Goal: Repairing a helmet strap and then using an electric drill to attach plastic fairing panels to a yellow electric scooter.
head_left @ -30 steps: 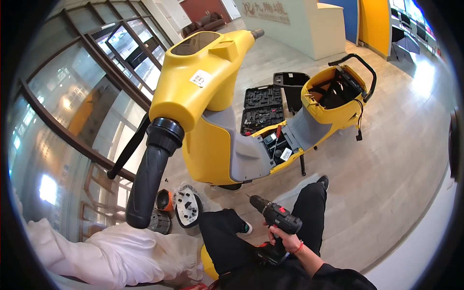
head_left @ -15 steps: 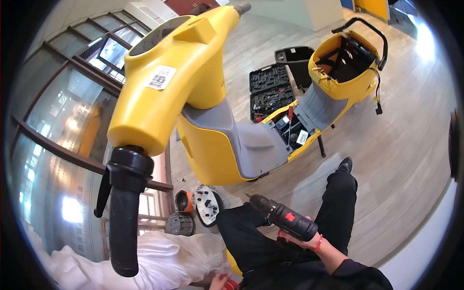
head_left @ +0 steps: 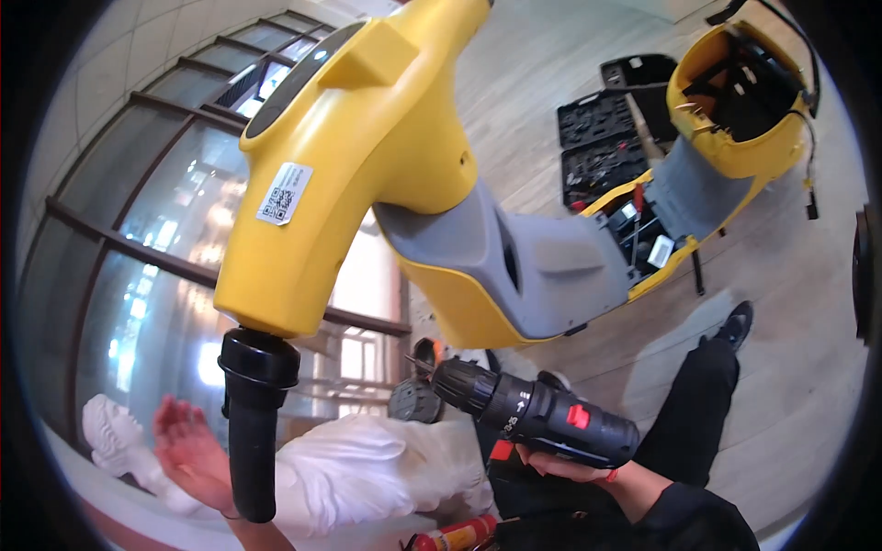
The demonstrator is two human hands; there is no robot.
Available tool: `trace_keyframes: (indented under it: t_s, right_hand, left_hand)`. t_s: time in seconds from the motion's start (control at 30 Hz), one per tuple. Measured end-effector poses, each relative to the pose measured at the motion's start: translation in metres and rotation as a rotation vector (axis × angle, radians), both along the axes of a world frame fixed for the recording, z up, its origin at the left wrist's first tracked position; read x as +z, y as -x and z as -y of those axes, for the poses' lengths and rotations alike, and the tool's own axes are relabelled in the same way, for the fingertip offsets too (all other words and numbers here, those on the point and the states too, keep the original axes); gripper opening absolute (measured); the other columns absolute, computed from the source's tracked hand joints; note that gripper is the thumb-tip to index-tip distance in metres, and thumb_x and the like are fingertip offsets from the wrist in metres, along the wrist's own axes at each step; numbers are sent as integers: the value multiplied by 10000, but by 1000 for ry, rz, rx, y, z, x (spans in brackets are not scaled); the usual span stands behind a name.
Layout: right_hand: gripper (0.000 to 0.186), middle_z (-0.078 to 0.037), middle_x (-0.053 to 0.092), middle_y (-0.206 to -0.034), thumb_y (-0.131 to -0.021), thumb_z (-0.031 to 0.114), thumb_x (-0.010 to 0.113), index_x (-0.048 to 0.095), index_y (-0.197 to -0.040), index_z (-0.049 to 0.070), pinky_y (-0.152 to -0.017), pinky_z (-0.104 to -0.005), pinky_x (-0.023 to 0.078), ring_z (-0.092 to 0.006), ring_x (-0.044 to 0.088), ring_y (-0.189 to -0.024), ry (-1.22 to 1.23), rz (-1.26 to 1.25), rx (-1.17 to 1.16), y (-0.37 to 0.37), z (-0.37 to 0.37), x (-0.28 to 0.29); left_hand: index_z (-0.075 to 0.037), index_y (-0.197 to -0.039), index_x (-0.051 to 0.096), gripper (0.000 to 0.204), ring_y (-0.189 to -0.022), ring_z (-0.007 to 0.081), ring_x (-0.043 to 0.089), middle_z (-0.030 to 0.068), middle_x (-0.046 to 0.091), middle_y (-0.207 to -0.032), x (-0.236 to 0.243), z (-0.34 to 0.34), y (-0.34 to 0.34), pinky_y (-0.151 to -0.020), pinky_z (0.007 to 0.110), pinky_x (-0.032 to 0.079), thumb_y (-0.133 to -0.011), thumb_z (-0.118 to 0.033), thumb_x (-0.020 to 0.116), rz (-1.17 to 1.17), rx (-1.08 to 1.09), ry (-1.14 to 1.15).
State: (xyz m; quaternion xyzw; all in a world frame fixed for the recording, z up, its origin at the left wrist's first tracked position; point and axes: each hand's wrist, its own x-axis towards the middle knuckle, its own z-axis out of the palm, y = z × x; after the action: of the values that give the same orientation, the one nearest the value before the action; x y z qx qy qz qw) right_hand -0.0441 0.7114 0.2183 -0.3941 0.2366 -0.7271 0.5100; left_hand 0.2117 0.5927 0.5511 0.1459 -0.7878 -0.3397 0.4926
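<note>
Head view: the right hand (head_left: 574,468) is gripping a black cordless drill with a red switch (head_left: 537,413) from beneath, its fingers curling shut around the handle, so that the drill is lying low in the centre with its chuck pointing left towards the underside of the large yellow plastic scooter with a grey footwell (head_left: 441,184). The left hand (head_left: 188,450) is hovering open at lower left, its fingers spreading loosely, just behind the scooter's black rubber handlebar grip (head_left: 253,422) without visibly touching it, while an open black tool case (head_left: 602,142) is lying on the pale wooden floor (head_left: 790,303) beyond the scooter.
</note>
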Motion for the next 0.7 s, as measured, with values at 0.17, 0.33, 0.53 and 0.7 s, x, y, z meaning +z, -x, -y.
trace_keyframes:
  t_s: [0.17, 0.33, 0.53, 0.7]
  right_hand:
    - [316, -35, 631, -877, -816, 106, 671, 596, -1118, 47, -710, -277, 503, -134, 607, -764, 194, 199, 189, 2, 29, 18]
    - [408, -56, 571, -812, -847, 79, 618, 511, -1228, -19, -626, -272, 456, -115, 538, -660, 292, 784, 770, 1, 47, 24]
    - [513, -45, 483, -738, -877, 188, 586, 411, -1300, -44, -585, -234, 382, -86, 463, -599, 426, 1038, 951, -17, 70, 28]
    - [532, -38, 489, -724, -871, 213, 594, 412, -1287, -64, -572, -230, 380, -79, 464, -583, 452, 1034, 1040, -28, 84, 34]
  left_hand:
    - [-24, -1342, 381, 731, -1228, 274, 446, 148, 431, -1338, 7, -38, 81, -1062, 471, 327, -767, -364, 679, 491, 288, 174]
    - [-40, -1479, 60, 1125, -1140, 349, 541, 238, 428, -1319, -17, -58, 142, -903, 465, 503, -624, -167, 779, 707, 469, -245]
    - [27, -1422, 174, 960, -736, 266, 667, 249, 543, -1073, -13, -74, 159, -575, 311, 568, -637, -208, 675, 1012, 864, -33]
    - [28, -1254, 429, 516, -744, 162, 602, 146, 602, -991, -3, -80, 160, -662, 267, 487, -777, 7, 624, 1144, 833, -89]
